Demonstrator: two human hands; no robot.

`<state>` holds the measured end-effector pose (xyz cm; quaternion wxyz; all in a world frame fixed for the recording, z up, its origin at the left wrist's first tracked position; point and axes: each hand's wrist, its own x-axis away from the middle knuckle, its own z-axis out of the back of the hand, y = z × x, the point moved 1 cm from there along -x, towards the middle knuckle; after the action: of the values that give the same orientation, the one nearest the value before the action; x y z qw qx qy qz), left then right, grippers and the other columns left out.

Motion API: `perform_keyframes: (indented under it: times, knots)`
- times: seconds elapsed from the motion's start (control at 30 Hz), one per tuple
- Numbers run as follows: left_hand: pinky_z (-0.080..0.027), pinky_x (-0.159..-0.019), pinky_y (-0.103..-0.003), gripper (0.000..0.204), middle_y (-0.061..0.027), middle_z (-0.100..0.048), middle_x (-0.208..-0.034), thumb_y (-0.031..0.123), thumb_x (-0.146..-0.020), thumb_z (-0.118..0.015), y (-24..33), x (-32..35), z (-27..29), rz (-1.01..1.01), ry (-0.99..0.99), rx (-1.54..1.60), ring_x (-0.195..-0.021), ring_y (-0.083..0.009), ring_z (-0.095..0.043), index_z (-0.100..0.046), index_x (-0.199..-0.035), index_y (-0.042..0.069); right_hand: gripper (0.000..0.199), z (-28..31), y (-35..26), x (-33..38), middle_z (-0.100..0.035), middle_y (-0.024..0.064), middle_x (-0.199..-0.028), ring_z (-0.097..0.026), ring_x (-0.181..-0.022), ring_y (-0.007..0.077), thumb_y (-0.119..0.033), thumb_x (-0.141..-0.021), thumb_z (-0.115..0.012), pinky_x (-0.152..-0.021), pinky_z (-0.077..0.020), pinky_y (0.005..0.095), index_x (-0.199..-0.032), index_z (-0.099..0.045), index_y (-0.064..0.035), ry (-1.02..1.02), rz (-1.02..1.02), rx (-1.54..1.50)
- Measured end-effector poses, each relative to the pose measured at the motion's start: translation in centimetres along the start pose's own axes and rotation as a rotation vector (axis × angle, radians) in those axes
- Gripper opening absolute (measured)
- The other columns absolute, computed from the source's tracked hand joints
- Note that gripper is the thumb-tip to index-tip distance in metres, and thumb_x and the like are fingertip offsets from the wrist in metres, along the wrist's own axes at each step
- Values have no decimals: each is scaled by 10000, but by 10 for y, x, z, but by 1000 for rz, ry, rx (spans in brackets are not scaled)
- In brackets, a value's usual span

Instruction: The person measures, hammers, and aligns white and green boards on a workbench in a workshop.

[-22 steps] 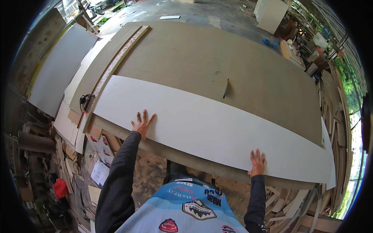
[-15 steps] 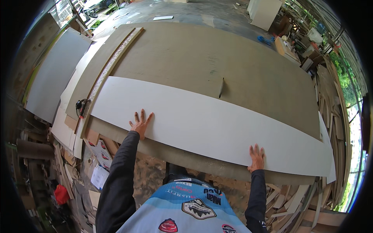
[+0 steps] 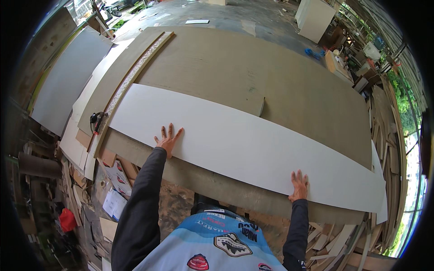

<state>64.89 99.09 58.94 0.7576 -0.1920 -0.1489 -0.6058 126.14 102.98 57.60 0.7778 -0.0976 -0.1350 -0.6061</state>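
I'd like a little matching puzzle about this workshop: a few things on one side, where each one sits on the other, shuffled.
Things:
1. left hand
2. right hand
3. power tool
4. white cabinet

Places:
A. on the floor at the far end
B. flat on the white panel, fingers spread, toward its left end
C. at the panel's near edge, toward its right end
D. at the left corner of the brown board

Pairs: 1-B, 2-C, 3-D, 4-A

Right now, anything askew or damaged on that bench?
The white panel lies skewed across the brown sheet, its right tip overhanging. A short cut notches the brown sheet's near edge. Both hands, left hand and right hand, press flat.
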Motion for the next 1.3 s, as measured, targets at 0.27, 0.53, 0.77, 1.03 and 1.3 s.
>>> perform_keyframes:
  times: [0.27, 0.53, 0.77, 1.03, 1.3]
  knots:
    - [-319, -967, -769, 1426, -209, 138, -1606, 16, -543, -841, 1, -3, 1, 13, -14, -40, -1448, -528, -22, 112, -1540, 373, 1268, 0, 4, -7, -159, 56, -1624, -178, -1451, 452, -77, -476, -875, -1141, -282, 605, -1543, -227, -297, 1, 14, -9]
    - [-286, -983, -776, 1438, -192, 132, -1612, 3, -530, -848, 1, -6, 1, 16, -1, 11, -1454, -517, -12, 101, -1540, 388, 1275, -1, 12, -13, -165, 41, -1626, -165, -1457, 452, -65, -463, -865, -1143, -270, 611, -1540, -235, -327, 8, 27, -47]
    - [-253, -1006, -777, 1428, -167, 148, -1616, -29, -552, -837, 5, -4, 11, 33, -41, 46, -1462, -497, 7, 101, -1534, 413, 1281, 2, 10, -14, -166, 40, -1627, -169, -1458, 451, -63, -455, -867, -1147, -257, 604, -1539, -241, -331, -4, 8, -42]
    - [-259, -1002, -775, 1428, -171, 144, -1616, -32, -549, -832, 4, -8, 10, 35, -27, 29, -1463, -494, 8, 102, -1534, 412, 1265, 2, 10, -19, -167, 34, -1627, -179, -1458, 442, -53, -451, -855, -1145, -269, 596, -1533, -263, -334, 12, 6, -46]
    - [-276, -995, -772, 1410, -186, 135, -1613, -14, -555, -822, 9, -10, 22, 22, -50, 22, -1456, -514, -6, 104, -1540, 386, 1258, 7, 12, -20, -193, 25, -1621, -170, -1465, 424, -25, -465, -838, -1158, -262, 580, -1533, -254, -345, 19, 7, -81]
